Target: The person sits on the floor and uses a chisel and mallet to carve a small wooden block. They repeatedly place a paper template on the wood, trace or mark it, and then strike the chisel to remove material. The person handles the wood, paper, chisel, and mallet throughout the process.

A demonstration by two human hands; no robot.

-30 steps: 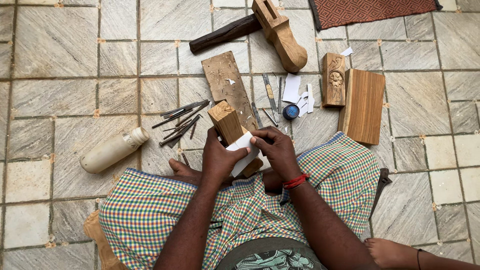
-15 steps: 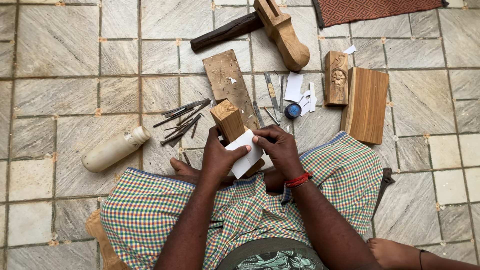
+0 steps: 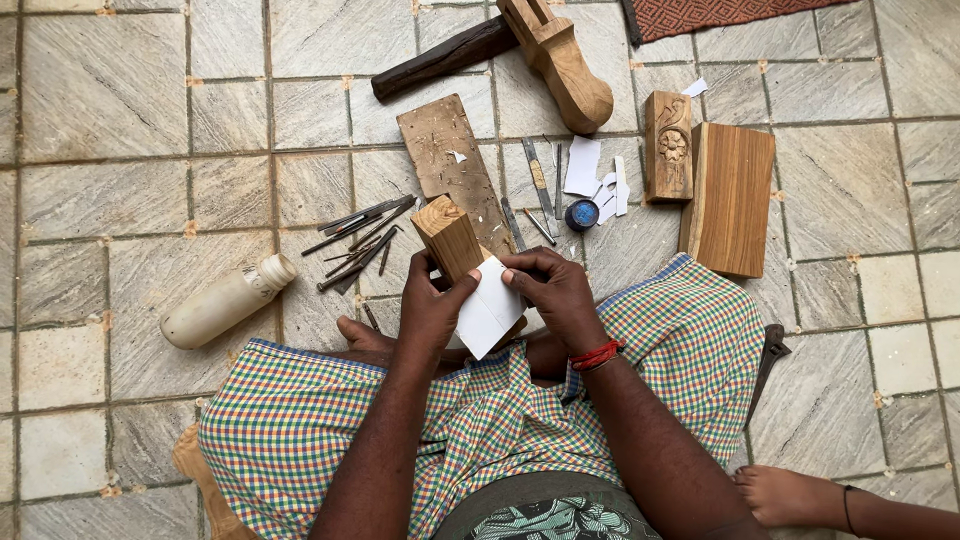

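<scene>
The person sits on a stone tile floor with a checked cloth over the lap. Both hands meet over a wood block, which stands tilted up from the lap with its end grain pointing far and left. The left hand wraps the block from the left and steadies it, thumb against a white paper laid on the block's near face. The right hand comes in from the right, its fingertips pressing the paper's top edge down onto the wood. So the hands are close together, both clamped on block and paper, likely to keep the sheet flat and square against the face.

The rest is laid within arm's reach. Just left of the block lies a fan of metal chisels, handles near, and left of those a pale bottle on its side. Far of the block is a flat plank, with a mallet and a dark stick beyond. To the right sit paper scraps, a small round blue tin, a carved block and a board. Another person's bare foot shows at near right.
</scene>
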